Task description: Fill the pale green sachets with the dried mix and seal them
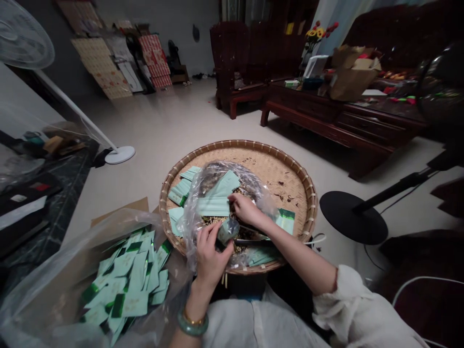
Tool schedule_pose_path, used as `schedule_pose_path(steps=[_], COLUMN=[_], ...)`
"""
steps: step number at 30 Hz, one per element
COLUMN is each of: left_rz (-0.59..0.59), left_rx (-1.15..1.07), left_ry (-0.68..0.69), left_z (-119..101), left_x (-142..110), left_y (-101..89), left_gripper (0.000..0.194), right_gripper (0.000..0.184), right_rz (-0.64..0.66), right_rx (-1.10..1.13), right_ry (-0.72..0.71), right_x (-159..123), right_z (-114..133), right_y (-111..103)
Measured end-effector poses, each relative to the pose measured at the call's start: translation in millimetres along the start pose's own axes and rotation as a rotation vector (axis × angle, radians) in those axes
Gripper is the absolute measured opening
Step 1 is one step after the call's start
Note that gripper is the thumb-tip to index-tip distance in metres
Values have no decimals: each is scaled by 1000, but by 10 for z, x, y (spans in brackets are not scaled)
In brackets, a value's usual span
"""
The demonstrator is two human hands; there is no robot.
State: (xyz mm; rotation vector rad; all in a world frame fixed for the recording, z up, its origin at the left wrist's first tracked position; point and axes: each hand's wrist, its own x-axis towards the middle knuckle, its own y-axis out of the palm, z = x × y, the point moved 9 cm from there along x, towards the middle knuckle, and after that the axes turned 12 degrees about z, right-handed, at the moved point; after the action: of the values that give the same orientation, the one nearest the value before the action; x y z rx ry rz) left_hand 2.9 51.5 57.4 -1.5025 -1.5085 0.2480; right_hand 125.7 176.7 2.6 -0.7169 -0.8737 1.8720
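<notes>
My left hand [210,253], with a bangle at the wrist, is wrapped round a small pale-green sachet [228,231] whose upper end looks open. My right hand [248,210] has its fingertips pinched at the edge of a stack of pale-green sachets [214,207]; what they hold, if anything, I cannot make out. Both hands are over a clear plastic bag [194,193] of loose dried bits [237,195], lying in a round woven bamboo tray [250,145]. A dark, straight object [250,241] lies under my right forearm.
More green sachets [285,220] lie around the tray's inside. At lower left, a large clear bag [58,290] holds a heap of filled-looking sachets [136,270]. A white fan base [120,154] stands left, a black fan base [353,217] right. Beyond is a dark wooden table [326,116].
</notes>
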Motion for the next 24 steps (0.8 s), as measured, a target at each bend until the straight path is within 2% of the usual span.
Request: schedule_pose_path(steps=[3,5,8,10,14,18,22,24], left_rz=[2,-10,-27,-32,-35,-24,-17,-17], left_rx=[-5,-7,-19,-27,-33,-40,-49,-50], left_ry=[-10,-17,-30,-33,-47,-65,-74,-78], left_z=[19,27,35,37,55,83,113,128], left_x=[-5,-3,7,11,8,0,-4,-4], left_y=[-2,-9,-24,-35,-63,-63,-46,-40], left_gripper=[43,43,41,41,44,44,43,43], right_gripper=[38,47,65,69,70,72,61,65], right_rz=[-33,-36,1,60,128,155,204,206], right_rx=[-67,-105,-218,-287,-291,-279,-246,-241], right_ry=[27,15,-16,-31,-52,-67,-114,-130], right_x=[-60,-110,-148,-139,-93,-77,-106,-126], right_z=[-233,-320,-328,-303,-262,-239,-227,-231], right_y=[-112,-147,-110,-43,24,22,-5,-40])
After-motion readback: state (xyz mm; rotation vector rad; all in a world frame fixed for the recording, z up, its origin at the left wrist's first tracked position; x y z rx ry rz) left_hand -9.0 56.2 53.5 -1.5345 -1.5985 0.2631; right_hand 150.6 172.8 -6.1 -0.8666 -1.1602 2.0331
